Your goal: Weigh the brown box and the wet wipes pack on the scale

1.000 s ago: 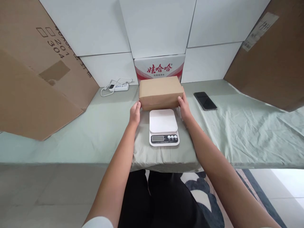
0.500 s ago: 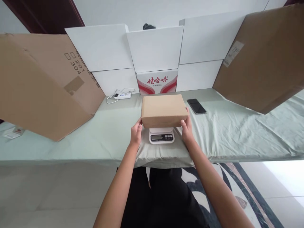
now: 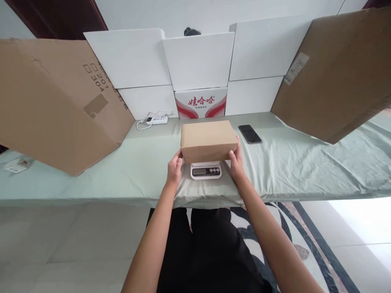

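Across your pale green tablecloth, biggest stuff first: you've got a printed cardboard panel on the left, a labelled cardboard panel on the right, and stacked white boxes along the back, with a red-and-white Wahaha water carton bottom middle. Next up is the closed brown cardboard box, and that's the bit that changed: a second ago you had it behind the digital kitchen scale, weighing plate bare, and now it's forward, right over that plate. So the plate's nearly all covered, but the display and buttons poke out on your side. Can't tell if the box is resting on it or hovering, and no number's readable. Your left hand and right hand are both gripping the box, one at each end. Smaller bits: smartphone lying off right, white power strip back left.
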`<control>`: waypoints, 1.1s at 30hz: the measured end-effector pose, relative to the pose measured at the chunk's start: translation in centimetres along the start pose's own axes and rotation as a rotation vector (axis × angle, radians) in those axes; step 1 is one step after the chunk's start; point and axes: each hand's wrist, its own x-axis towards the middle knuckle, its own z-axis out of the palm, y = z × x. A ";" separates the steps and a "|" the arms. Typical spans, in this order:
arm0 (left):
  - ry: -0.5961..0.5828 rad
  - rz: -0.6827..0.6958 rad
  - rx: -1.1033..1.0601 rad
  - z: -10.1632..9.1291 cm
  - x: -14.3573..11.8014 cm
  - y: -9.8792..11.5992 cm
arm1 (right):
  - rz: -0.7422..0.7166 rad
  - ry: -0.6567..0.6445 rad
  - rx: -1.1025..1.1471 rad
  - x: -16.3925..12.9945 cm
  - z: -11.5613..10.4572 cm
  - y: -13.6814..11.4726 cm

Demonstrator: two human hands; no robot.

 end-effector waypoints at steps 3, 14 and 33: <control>0.003 0.000 -0.006 0.1 0.0 0.3 | -0.004 -0.001 -0.003 0.0 0.0 -0.1; -0.028 -0.027 -0.063 -0.2 -0.1 -0.1 | -0.019 0.004 -0.023 0.1 -0.1 -0.1; 0.068 0.035 -0.101 0.3 10.9 -1.0 | -0.151 -0.052 0.050 9.7 3.1 0.2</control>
